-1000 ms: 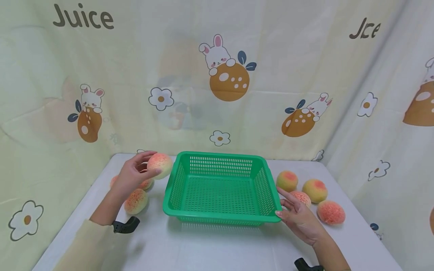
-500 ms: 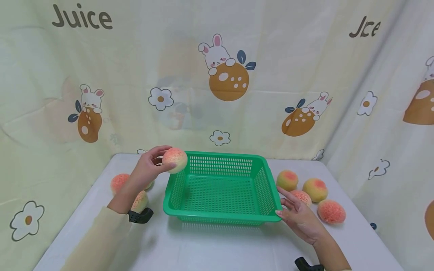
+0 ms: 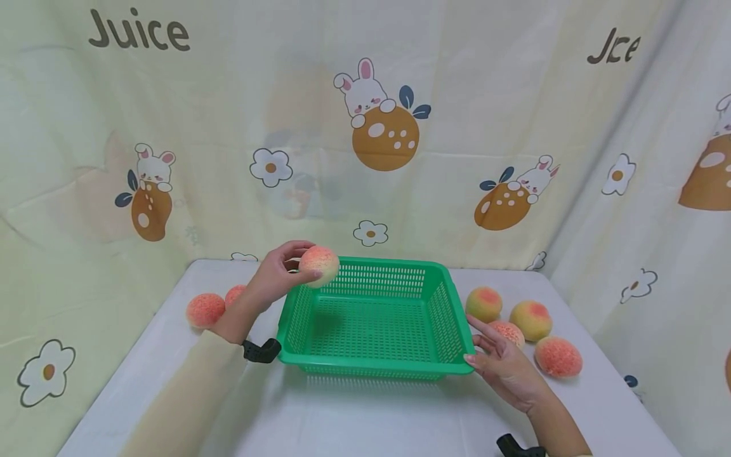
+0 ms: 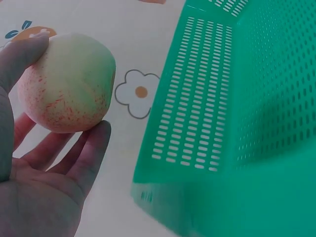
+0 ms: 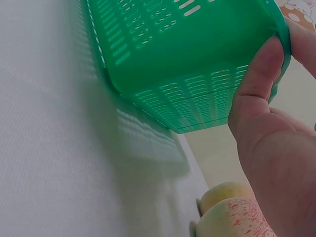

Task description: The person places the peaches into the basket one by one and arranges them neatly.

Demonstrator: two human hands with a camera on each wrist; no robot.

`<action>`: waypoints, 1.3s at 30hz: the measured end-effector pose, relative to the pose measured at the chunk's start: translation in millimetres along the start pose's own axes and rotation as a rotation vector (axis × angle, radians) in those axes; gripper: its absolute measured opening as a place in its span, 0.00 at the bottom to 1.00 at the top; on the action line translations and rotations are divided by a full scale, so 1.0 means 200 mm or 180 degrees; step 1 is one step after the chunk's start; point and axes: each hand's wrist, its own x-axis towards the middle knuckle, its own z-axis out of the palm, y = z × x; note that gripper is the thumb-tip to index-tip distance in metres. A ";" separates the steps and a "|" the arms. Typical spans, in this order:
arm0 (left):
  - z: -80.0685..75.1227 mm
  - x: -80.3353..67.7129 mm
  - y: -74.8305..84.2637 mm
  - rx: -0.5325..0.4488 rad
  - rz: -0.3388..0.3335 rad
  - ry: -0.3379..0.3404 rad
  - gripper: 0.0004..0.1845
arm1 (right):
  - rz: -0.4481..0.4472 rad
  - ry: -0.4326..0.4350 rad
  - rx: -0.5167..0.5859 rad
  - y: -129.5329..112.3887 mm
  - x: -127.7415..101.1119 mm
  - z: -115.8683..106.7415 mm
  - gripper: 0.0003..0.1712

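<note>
A pink-and-cream peach [image 3: 321, 264] is in my left hand [image 3: 275, 277], gripped between thumb and fingers above the far left corner of a green plastic basket [image 3: 371, 366]. In the left wrist view the thumb lies on one side of the peach [image 4: 69, 81] and the fingers curl round the other. My right hand [image 3: 505, 368] pinches the rim at the basket's right side, near its front corner. The right wrist view has the thumb [image 5: 264, 64] pressed on the outside of that rim. Nothing lies inside the basket.
Two peaches show left of the basket, one pink [image 3: 205, 310] and one partly behind the left forearm [image 3: 235, 294]. Several more, including a yellow-and-red one [image 3: 531, 320] and a pink one [image 3: 558, 357], lie at right. A printed curtain [image 3: 457, 203] hangs behind the white table [image 3: 365, 416].
My left hand has carried the peach rightward and slightly up, from left of the basket to over its far left corner. The right hand and basket stay put.
</note>
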 end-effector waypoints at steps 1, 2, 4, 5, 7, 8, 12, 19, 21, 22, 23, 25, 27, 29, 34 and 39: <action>0.01 0.01 0.00 0.0008 0.0015 -0.0016 0.33 | -0.0007 -0.0011 0.0008 0.00 0.00 0.00 0.46; 0.02 0.02 0.01 0.0001 0.0012 -0.0029 0.32 | -0.0010 -0.0011 0.0013 0.00 0.00 0.00 0.46; 0.03 0.03 0.01 -0.0014 0.0014 -0.0050 0.32 | -0.0001 0.0002 0.0013 0.00 0.00 0.00 0.46; 0.03 0.04 0.01 -0.0016 0.0018 -0.0059 0.32 | 0.0009 0.0014 0.0011 0.00 0.00 0.00 0.46; 0.04 0.06 0.02 -0.0017 0.0026 -0.0077 0.32 | 0.0019 0.0026 0.0001 0.00 0.00 0.00 0.47; 0.05 0.06 0.02 0.0000 0.0033 -0.0082 0.32 | 0.0017 0.0023 -0.0001 0.00 0.00 0.00 0.47; 0.06 0.09 0.03 -0.0001 0.0063 -0.0108 0.31 | 0.0015 0.0010 0.0002 0.00 0.00 0.00 0.47; 0.11 0.13 0.04 -0.0098 0.0125 -0.0158 0.29 | 0.0039 0.0007 0.0027 0.01 0.01 0.00 0.46; 0.13 0.15 0.03 -0.0125 0.0133 -0.0167 0.29 | 0.0043 0.0020 0.0016 0.01 0.01 0.00 0.46; 0.14 0.16 0.03 -0.0132 0.0137 -0.0171 0.29 | 0.0044 0.0023 0.0017 0.01 0.01 0.00 0.46; 0.15 0.16 0.03 -0.0129 0.0142 -0.0173 0.29 | 0.0046 0.0025 0.0018 0.01 0.01 0.00 0.46; 0.16 0.18 0.03 -0.0133 0.0164 -0.0192 0.30 | 0.0041 0.0021 0.0021 0.01 0.01 0.00 0.46; 0.18 0.19 0.02 -0.0133 0.0169 -0.0213 0.30 | 0.0027 0.0001 0.0040 0.01 0.01 0.00 0.46; 0.20 0.21 0.01 -0.0160 0.0172 -0.0237 0.30 | 0.0012 -0.0017 0.0054 0.00 0.00 0.00 0.46; 0.24 0.23 0.00 -0.0266 0.0130 -0.0320 0.29 | -0.0002 -0.0034 0.0062 0.00 0.00 0.00 0.46; 0.29 0.25 -0.01 -0.0246 0.0025 -0.0357 0.29 | 0.0030 0.0005 0.0049 0.01 0.01 0.00 0.47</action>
